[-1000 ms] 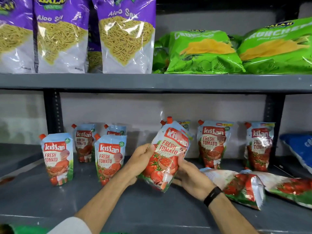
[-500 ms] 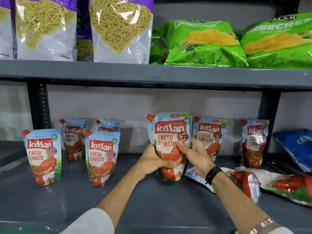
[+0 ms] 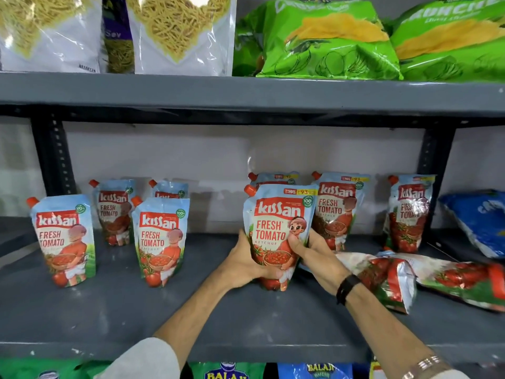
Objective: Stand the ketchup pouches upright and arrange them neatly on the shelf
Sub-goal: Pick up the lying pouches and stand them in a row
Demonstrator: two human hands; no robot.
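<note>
**Settling the pouch on its base**

While both hands clasp the ketchup pouch (image 3: pixel 278 231), it is best pressed flat-bottomed onto the shelf (image 3: pixel 109 310), label forward, squared with the pouch behind at 12 o'clock. It stands upright mid-shelf. The left hand (image 3: pixel 246 265) cups its lower edge at 8 o'clock; the right hand (image 3: pixel 314 255) grips at 3, thumb across the front.

- Left hand (image 3: pixel 240 265): bare, with a pale grey sleeve (image 3: pixel 144 359) pushed up well behind the wrist.
- Right hand (image 3: pixel 318 258): bare, with 1 black band (image 3: pixel 347 288) at the wrist.
- Further up the right forearm: 1 metal link bracelet (image 3: pixel 422 365) beside a pale cuff.
</note>
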